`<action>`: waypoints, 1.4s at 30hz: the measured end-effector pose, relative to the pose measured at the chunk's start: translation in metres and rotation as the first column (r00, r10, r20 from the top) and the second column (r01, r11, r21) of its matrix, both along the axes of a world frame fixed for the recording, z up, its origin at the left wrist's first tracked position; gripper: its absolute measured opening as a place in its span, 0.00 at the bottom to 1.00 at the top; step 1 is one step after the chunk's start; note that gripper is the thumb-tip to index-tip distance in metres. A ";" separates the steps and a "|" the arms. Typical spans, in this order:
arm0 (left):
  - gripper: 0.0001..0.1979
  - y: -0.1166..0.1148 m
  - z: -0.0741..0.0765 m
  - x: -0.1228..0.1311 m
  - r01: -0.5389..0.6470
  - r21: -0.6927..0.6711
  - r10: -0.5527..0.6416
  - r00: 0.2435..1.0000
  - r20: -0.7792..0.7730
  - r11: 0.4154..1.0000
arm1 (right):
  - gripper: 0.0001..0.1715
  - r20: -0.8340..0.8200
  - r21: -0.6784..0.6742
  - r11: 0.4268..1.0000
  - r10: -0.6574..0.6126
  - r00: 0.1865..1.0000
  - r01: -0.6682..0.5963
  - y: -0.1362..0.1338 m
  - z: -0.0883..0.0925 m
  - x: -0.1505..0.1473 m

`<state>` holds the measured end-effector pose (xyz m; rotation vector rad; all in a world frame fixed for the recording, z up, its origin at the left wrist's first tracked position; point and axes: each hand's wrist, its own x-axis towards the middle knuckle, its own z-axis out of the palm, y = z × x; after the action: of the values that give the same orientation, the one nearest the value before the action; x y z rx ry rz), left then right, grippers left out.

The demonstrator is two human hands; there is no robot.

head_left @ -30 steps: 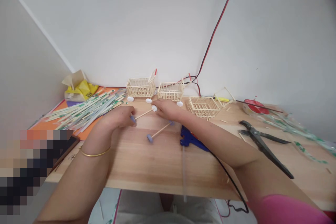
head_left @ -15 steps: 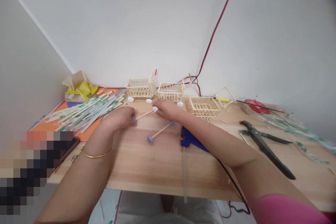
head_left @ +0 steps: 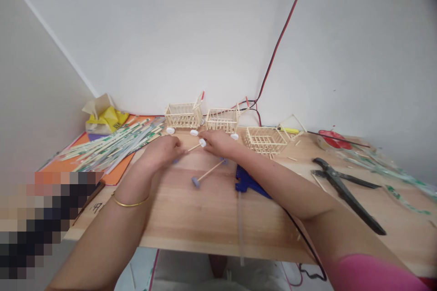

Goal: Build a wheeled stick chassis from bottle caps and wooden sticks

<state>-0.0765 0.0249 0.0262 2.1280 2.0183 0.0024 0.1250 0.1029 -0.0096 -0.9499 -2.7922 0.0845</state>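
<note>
The wooden axle is pinched at its white wheel by the right hand; its length is slanted near-left toward the left hand, whose grip cannot be made out.

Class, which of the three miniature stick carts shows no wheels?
The rightmost cart; the left cart and middle cart both show white wheels, but it shows none.
</note>
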 end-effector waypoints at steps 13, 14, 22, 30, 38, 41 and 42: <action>0.26 -0.008 0.006 0.026 -0.116 0.371 0.095 0.993 0.075 0.921 | 0.09 -0.396 -0.065 0.992 -0.125 0.910 0.108 -0.058 0.055 0.072; 0.27 -0.010 0.007 0.028 -0.104 0.395 0.080 0.994 0.077 0.913 | 0.10 -0.431 -0.091 0.984 -0.179 0.885 0.155 -0.069 0.057 0.082; 0.21 -0.019 0.004 0.047 -0.017 0.526 -0.060 0.990 0.129 0.850 | 0.11 -0.261 -0.244 0.949 -0.262 0.929 0.199 -0.129 0.027 0.140; 0.17 -0.017 0.002 0.047 -0.162 0.588 0.046 0.977 0.207 0.792 | 0.18 -0.201 -0.218 0.898 -0.424 0.883 0.381 -0.140 0.026 0.187; 0.19 -0.018 -0.002 0.043 -0.144 0.656 0.031 0.983 0.181 0.741 | 0.14 -0.270 -0.018 0.534 -0.816 0.510 0.845 -0.131 0.039 0.272; 0.20 -0.019 -0.003 0.047 -0.114 0.630 0.021 0.988 0.154 0.768 | 0.14 -0.149 -0.083 0.604 -0.794 0.590 0.792 -0.127 0.033 0.270; 0.20 -0.019 -0.003 0.048 -0.105 0.627 0.011 0.988 0.152 0.772 | 0.13 -0.134 -0.109 0.650 -0.759 0.637 0.752 -0.124 0.030 0.263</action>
<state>-0.0289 0.0059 0.0229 2.3163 2.2028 0.9541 0.3876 -0.0212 0.0202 -1.9397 -2.0160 0.0939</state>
